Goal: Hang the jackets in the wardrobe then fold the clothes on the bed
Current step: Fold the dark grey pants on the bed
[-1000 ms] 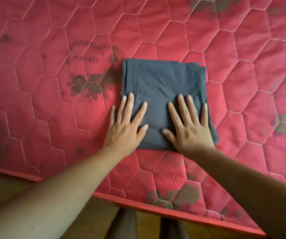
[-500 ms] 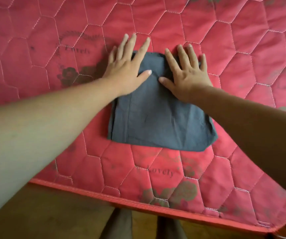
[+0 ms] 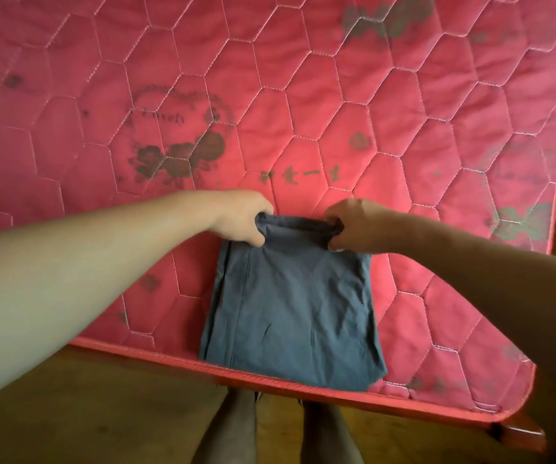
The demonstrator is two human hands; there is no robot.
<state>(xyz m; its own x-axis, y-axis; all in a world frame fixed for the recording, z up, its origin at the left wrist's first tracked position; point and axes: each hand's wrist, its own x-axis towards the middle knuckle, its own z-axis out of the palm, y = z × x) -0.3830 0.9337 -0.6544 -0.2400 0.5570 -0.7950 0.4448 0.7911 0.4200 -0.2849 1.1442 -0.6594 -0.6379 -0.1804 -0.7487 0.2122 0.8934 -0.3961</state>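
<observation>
A folded blue-grey garment (image 3: 296, 313) lies on the red quilted mattress (image 3: 303, 95), its near end reaching the mattress's front edge. My left hand (image 3: 243, 217) grips the garment's far left corner with curled fingers. My right hand (image 3: 353, 226) grips the far right corner the same way. The far edge is bunched and lifted a little between the two hands. The rest of the garment lies flat.
The mattress's front edge (image 3: 169, 356) and right corner (image 3: 517, 420) border a brown wooden floor (image 3: 85, 413). My two legs (image 3: 280, 433) stand at the bed's edge below the garment. Faded flower prints mark the mattress.
Both hands went from lying flat on the garment, sliding to its far edge, to gripping its far corners. The garment now lies nearer the front edge of the mattress.
</observation>
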